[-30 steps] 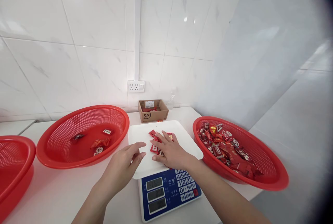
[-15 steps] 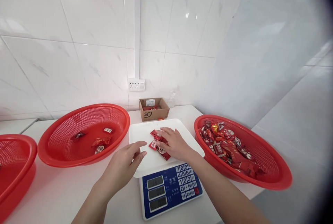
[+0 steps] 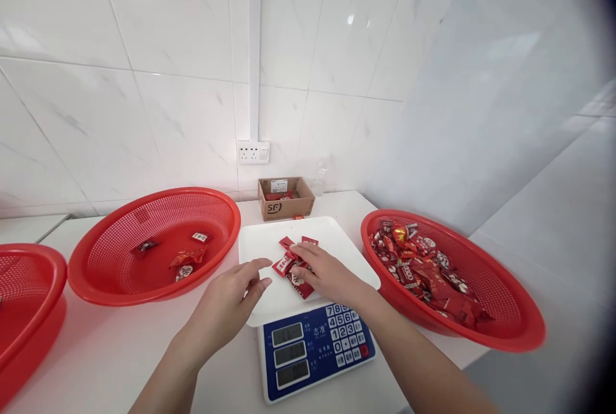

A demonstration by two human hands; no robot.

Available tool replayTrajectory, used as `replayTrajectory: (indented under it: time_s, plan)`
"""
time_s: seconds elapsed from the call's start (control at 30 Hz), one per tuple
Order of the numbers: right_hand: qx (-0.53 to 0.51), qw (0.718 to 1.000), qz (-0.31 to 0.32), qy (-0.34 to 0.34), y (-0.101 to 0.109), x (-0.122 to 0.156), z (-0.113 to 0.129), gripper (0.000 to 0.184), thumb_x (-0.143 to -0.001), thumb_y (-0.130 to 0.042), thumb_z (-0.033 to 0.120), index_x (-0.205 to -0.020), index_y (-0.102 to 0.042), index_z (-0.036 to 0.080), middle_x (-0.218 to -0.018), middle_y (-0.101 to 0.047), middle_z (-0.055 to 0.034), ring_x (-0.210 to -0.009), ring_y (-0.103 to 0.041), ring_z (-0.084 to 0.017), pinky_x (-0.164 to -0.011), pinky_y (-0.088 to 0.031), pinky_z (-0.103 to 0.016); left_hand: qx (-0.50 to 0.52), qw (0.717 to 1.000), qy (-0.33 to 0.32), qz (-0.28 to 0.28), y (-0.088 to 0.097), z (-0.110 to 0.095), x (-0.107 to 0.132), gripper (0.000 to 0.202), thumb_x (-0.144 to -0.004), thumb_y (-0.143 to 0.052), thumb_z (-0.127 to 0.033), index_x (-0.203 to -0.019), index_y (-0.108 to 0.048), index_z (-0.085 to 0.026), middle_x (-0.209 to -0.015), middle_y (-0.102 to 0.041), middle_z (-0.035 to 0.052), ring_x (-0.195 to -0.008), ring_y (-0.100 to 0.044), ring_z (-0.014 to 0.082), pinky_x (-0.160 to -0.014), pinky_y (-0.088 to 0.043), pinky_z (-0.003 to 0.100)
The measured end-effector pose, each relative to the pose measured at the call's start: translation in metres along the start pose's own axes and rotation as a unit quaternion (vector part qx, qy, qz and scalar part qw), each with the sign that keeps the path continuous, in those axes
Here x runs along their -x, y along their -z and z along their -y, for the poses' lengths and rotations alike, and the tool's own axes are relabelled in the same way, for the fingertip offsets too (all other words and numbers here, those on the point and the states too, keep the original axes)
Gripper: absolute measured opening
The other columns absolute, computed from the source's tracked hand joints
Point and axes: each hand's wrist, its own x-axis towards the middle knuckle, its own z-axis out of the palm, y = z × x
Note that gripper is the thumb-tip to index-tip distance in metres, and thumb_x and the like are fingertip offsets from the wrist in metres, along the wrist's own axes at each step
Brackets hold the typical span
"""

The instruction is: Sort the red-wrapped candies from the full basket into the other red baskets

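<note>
My left hand hovers at the left edge of the scale's white tray, thumb and index finger apart with nothing between them. On the tray, my right hand has its thumb and fingers closed around red wrapped candies; its palm side is hidden. Several candies lie in a small heap under and beside its fingertips, one showing just behind the fingers. Below the tray is the blue panel of the digital scale, with three displays and a keypad.
At right, a red basket holds many wrapped candies. Another red basket at left has a few. A third basket is cut off at the left edge. Behind the tray stand a cardboard box and a clear plastic item.
My right hand's fingers have drawn closer together and lower over the candies, uncovering one behind them. The candies have shifted slightly. My left hand keeps its pose.
</note>
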Motion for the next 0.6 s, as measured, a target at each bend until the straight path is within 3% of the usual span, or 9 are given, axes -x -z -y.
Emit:
replayTrajectory:
  time_s: [0.17,0.33,0.5,0.6]
  plan:
    - [0.01,0.999,-0.046,-0.026,0.006,0.007,-0.015,0.045,-0.091,-0.035,0.046,-0.115,-0.061,0.018,-0.122,-0.059,-0.0104,-0.12,-0.046,-0.025,-0.101,-0.036,-0.043,0.002,1.0,0.0,-0.001,0.0,0.0,-0.002,0.034,-0.089,-0.039,-0.038,-0.117,-0.055,-0.026,-0.078,-0.063,0.0007,-0.067,-0.058,0.0155,-0.057,-0.044,0.025]
    - [0.028,0.998,-0.045,0.036,0.003,0.019,-0.012,0.044,-0.086,-0.046,0.051,-0.118,-0.06,0.023,-0.129,-0.055,-0.0054,-0.129,-0.035,-0.028,-0.106,-0.027,-0.049,-0.005,1.0,0.011,0.011,0.001,0.0,-0.002,0.035,-0.089,-0.038,-0.04,-0.117,-0.054,-0.027,-0.079,-0.063,0.0009,-0.069,-0.058,0.0159,-0.059,-0.043,0.025]
    - [0.032,0.994,-0.084,0.063,0.0,0.021,-0.016,0.03,-0.09,-0.045,0.04,-0.097,-0.068,0.021,-0.103,-0.068,-0.0072,-0.102,-0.058,-0.023,-0.093,-0.042,-0.041,-0.008,1.0,0.012,0.011,0.002,0.001,-0.001,0.035,-0.089,-0.038,-0.04,-0.117,-0.054,-0.027,-0.079,-0.063,0.0009,-0.069,-0.058,0.0162,-0.059,-0.043,0.025]
    - [0.034,0.991,-0.114,0.055,-0.001,0.023,-0.016,0.028,-0.088,-0.049,0.039,-0.097,-0.067,0.02,-0.104,-0.067,-0.0086,-0.106,-0.056,-0.024,-0.093,-0.042,-0.043,-0.007,1.0,0.009,0.009,0.001,0.001,-0.002,0.034,-0.089,-0.039,-0.04,-0.117,-0.054,-0.027,-0.078,-0.063,0.0004,-0.068,-0.058,0.016,-0.058,-0.043,0.025]
